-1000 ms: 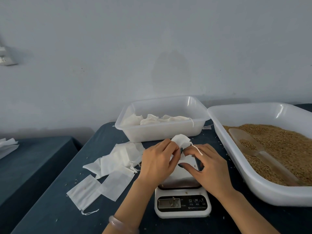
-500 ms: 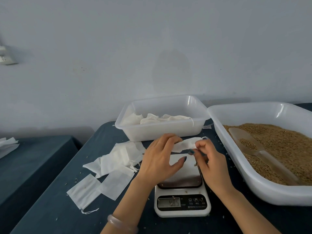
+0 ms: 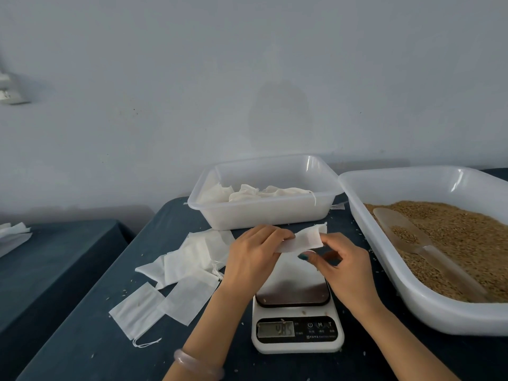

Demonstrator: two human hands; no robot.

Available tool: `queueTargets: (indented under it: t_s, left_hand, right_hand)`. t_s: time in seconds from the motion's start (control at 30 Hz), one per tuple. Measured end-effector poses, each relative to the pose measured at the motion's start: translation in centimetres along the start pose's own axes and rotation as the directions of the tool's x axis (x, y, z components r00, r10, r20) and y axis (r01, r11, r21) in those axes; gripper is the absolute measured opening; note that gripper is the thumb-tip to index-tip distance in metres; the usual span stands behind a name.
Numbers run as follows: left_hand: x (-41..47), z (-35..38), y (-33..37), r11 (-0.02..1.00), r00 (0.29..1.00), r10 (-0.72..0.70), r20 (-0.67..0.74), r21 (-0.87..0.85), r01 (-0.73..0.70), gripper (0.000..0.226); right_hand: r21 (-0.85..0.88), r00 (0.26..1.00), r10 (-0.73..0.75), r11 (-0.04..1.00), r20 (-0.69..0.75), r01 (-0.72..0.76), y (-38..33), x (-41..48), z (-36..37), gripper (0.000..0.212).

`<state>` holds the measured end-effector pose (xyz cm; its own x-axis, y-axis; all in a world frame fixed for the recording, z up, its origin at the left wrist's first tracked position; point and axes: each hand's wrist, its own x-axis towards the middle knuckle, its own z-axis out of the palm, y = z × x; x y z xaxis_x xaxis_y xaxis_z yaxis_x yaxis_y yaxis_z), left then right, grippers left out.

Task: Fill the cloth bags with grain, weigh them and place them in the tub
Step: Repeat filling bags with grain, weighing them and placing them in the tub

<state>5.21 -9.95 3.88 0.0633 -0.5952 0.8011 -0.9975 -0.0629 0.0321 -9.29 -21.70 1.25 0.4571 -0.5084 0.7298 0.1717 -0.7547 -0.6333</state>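
Observation:
A white cloth bag [image 3: 305, 239] is stretched sideways above the kitchen scale [image 3: 297, 320]. My left hand [image 3: 253, 257] grips the bag's left end and my right hand [image 3: 341, 266] pinches its right end. A white bag also lies on the scale's plate under my hands. Behind them stands a clear tub [image 3: 264, 215] holding several filled bags [image 3: 247, 192]. On the right, a large white tray [image 3: 428, 309] holds brown grain [image 3: 453, 235] with a clear scoop [image 3: 406, 235] lying in it.
Several empty white bags [image 3: 178, 270] are strewn on the dark blue tablecloth left of the scale, with loose grains around them. A second dark table [image 3: 49, 259] stands at the left with white cloth on it. A plain wall is close behind.
The hands have drawn apart, pulling the bag from a bunched shape into a flat strip. The right hand moved right and up.

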Motion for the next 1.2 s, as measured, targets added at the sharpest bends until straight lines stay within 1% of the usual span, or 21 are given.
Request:
queueTargets:
  t_s: [0.07,0.13,0.2,0.3,0.37,0.43,0.47,0.57,0.67,0.7,0.73,0.8,0.83,0.87,0.93,0.97,1.0,1.1,1.2]
  left_hand:
    - [0.0,0.0,0.0,1.0,1.0,0.018,0.006,0.006,-0.019,0.028]
    - [0.0,0.0,-0.1,1.0,1.0,0.011,-0.009,0.016,-0.011,0.027]
    - [0.0,0.0,-0.2,1.0,0.999,-0.004,-0.047,0.03,0.005,0.026]
    - [0.0,-0.1,-0.2,0.996,0.994,0.029,-0.103,0.087,-0.02,0.027]
    - [0.1,-0.2,-0.2,0.99,0.99,0.058,-0.129,0.138,-0.04,0.027]
    - [0.2,-0.2,-0.2,0.986,0.986,0.057,-0.155,0.162,-0.032,0.028]
    - [0.2,-0.2,-0.2,0.986,0.985,0.05,-0.165,0.164,-0.023,0.027]
    - [0.2,-0.2,-0.2,0.988,0.985,0.039,-0.166,0.157,-0.012,0.023]
    - [0.2,-0.1,-0.4,0.992,0.991,0.012,-0.131,0.125,0.004,0.018]
    - [0.2,0.0,-0.5,0.995,0.996,0.004,-0.094,0.104,0.006,0.018]
    - [0.1,0.1,-0.6,0.997,0.999,-0.004,-0.031,0.079,0.007,0.023]
    - [-0.2,0.5,-0.6,1.0,0.989,-0.022,0.144,0.016,0.02,0.047]
    - [-0.3,0.6,-0.4,0.999,0.979,-0.023,0.204,-0.024,0.029,0.056]
    - [-0.3,0.7,-0.1,0.997,0.973,-0.018,0.231,-0.065,0.033,0.061]
    - [-0.3,0.8,0.4,0.992,0.97,0.002,0.241,-0.12,0.028,0.061]
    - [-0.3,0.8,0.6,0.991,0.969,0.009,0.246,-0.134,0.024,0.059]
    - [-0.3,0.8,0.8,0.989,0.967,0.012,0.255,-0.143,0.026,0.058]
    - [-0.4,0.7,0.9,0.987,0.96,-0.003,0.282,-0.153,0.048,0.055]
    - [-0.4,0.7,0.7,0.987,0.953,0.0,0.303,-0.154,0.049,0.054]
  right_hand:
    - [-0.033,1.0,0.002,0.999,-0.006,-0.002,0.3,0.0,0.0,0.026]
    - [-0.048,0.999,0.038,0.998,-0.018,-0.039,0.5,0.0,-0.1,0.034]
    - [-0.028,0.995,0.095,0.995,0.007,-0.094,0.6,-0.1,-0.1,0.042]
    - [-0.009,0.988,0.143,0.99,0.057,-0.143,0.8,-0.3,0.2,0.039]
    - [-0.045,0.986,0.156,0.987,0.062,-0.153,1.1,-0.3,0.2,0.033]
    - [-0.079,0.985,0.164,0.984,0.051,-0.159,1.4,-0.3,0.0,0.027]
    - [-0.08,0.986,0.16,0.985,0.044,-0.156,1.3,-0.3,-0.1,0.028]
    - [-0.051,0.992,0.122,0.991,0.035,-0.12,0.8,-0.2,-0.2,0.039]
    - [-0.057,0.998,0.056,0.997,0.03,-0.054,0.6,-0.2,-0.1,0.047]
    - [-0.064,0.999,0.032,0.997,0.024,-0.031,0.6,-0.2,-0.1,0.048]
    - [-0.075,1.0,0.012,0.997,0.02,-0.01,0.7,-0.2,-0.1,0.049]
    - [-0.107,0.999,-0.014,0.994,0.037,0.018,0.8,-0.2,-0.1,0.045]
    - [-0.126,0.998,-0.016,0.992,0.062,0.023,0.9,-0.4,0.0,0.039]
    - [-0.144,0.995,-0.009,0.989,0.099,0.024,0.9,-0.5,0.1,0.031]
    - [-0.167,0.985,-0.007,0.985,0.173,0.036,1.2,-0.7,0.3,0.011]
    - [-0.17,0.979,-0.023,0.984,0.202,0.059,1.3,-0.8,0.4,0.005]
    - [-0.169,0.974,-0.042,0.982,0.223,0.081,1.3,-0.8,0.5,0.006]
    - [-0.155,0.959,-0.07,0.981,0.274,0.115,1.3,-0.9,0.4,0.015]
    - [-0.158,0.948,-0.105,0.975,0.3,0.157,0.9,-0.9,0.4,0.008]
